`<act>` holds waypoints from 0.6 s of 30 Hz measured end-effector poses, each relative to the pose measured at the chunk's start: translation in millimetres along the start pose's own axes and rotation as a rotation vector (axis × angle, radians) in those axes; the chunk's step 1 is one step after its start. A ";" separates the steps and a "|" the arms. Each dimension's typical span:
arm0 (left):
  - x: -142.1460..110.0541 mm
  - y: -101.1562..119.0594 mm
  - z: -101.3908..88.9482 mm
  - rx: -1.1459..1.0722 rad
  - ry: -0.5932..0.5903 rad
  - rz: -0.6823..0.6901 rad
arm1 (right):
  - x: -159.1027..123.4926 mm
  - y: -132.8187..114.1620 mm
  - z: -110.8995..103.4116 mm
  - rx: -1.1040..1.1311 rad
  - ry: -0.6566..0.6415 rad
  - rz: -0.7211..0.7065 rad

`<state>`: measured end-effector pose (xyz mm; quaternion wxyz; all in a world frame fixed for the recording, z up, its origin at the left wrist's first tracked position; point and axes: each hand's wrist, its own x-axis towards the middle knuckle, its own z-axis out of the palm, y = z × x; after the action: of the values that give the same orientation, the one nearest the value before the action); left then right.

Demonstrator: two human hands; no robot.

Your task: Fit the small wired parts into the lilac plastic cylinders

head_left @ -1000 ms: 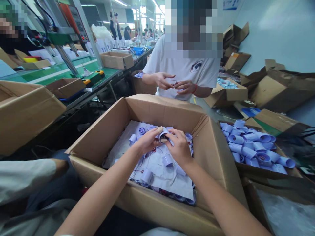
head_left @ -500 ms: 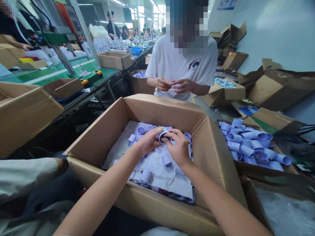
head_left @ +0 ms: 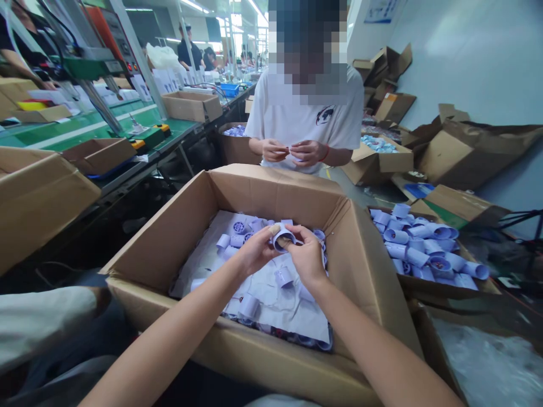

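Over the large cardboard box (head_left: 169, 232) I hold a short lavender plastic tube (head_left: 280, 233) between both hands. My left hand (head_left: 258, 249) grips the tube's left side, with the thumb on top. From the right, my right hand (head_left: 309, 254) closes on the tube, and at least one finger reaches into its open end. What lies inside the tube is hidden by the fingers. Below, several similar lavender tubes (head_left: 249, 305) lie loose on a white paper sheet (head_left: 271, 291). More tubes show under the sheet's front edge.
At the right stands a second box full of lavender tubes (head_left: 418, 257). Clear plastic bagging (head_left: 487, 362) lies in front of it. Across the box, a person in a white shirt (head_left: 305, 121) handles something small. A green conveyor table (head_left: 144, 110) runs along the left.
The view has shifted slightly. The tube's open end now faces me more, and my right fingers have moved at its rim. The person opposite has moved their hands a little.
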<state>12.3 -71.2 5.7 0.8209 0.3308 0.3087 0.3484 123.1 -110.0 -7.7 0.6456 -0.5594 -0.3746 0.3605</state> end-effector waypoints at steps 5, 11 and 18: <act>-0.6 -1.7 2.3 -0.046 0.064 0.026 | 3.1 3.7 5.2 0.179 0.015 0.119; -3.9 0.5 8.8 -0.031 0.070 0.047 | 7.4 -2.2 8.2 0.264 0.007 0.202; -0.1 4.6 1.9 0.060 0.147 0.030 | 6.0 12.7 18.2 0.201 0.023 0.020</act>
<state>12.0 -69.4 10.3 0.7803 0.3334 0.3736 0.3746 109.1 -95.0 -18.1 0.6990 -0.4999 -0.3233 0.3962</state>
